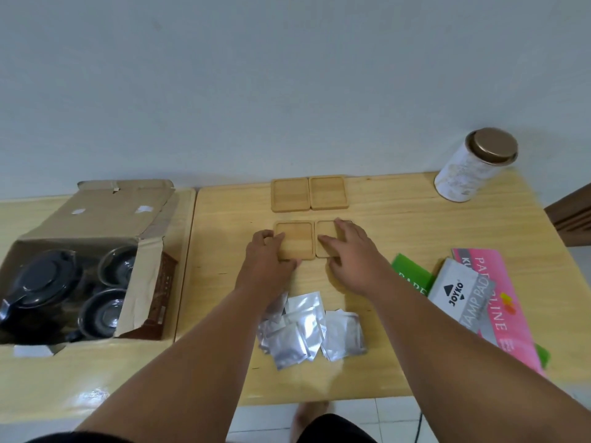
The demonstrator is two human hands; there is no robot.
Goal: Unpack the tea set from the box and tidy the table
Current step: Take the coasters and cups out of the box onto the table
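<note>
An open cardboard box (96, 215) stands on the left table, holding a dark teapot (41, 282) and two dark cups (118, 266) (102, 311). Several square wooden coasters lie in a grid on the right table. Two of them sit at the back (290, 195) (328, 192). My left hand (267, 254) grips the left edge of the near left coaster (295, 239). My right hand (350, 251) rests flat, fingers spread, on the near right coaster (324, 230), covering most of it.
Several silver foil sachets (307, 330) lie piled near the table's front edge. A white tin with a bronze lid (473, 167) stands at the back right. A grey stamp pad box (460, 295) and pink and green paper packs (499, 302) lie at the right.
</note>
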